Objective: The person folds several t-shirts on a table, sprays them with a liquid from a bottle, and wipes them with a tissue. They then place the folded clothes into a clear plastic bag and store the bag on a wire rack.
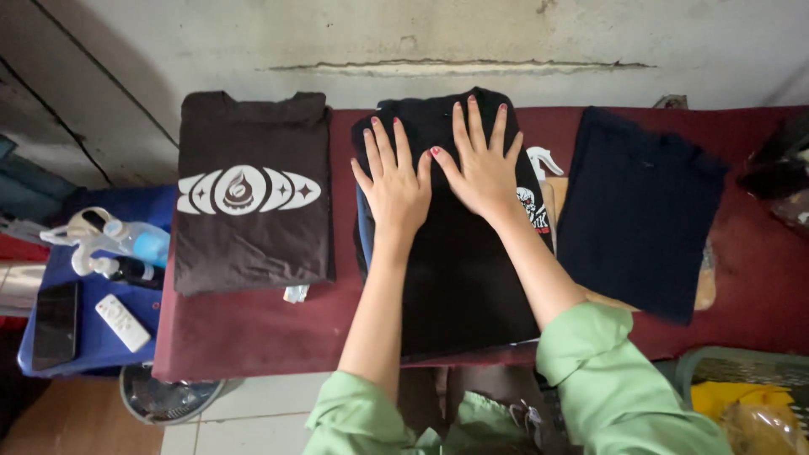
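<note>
My left hand (394, 185) and my right hand (484, 164) lie flat, fingers spread, on top of a folded black shirt (455, 278) in the middle of a dark red table (253, 324). The two hands sit side by side near the shirt's far end, thumbs almost touching. Neither hand grips anything. The black shirt rests on a pile of other folded clothes whose edges show at its left and right sides. My sleeves are light green.
A folded dark brown shirt with a white emblem (251, 192) lies at the left, a folded navy garment (639, 211) at the right. A blue side table (93, 341) holds a phone (56, 323), a white remote (122, 323) and bottles (126, 240). A basket (746, 396) stands lower right.
</note>
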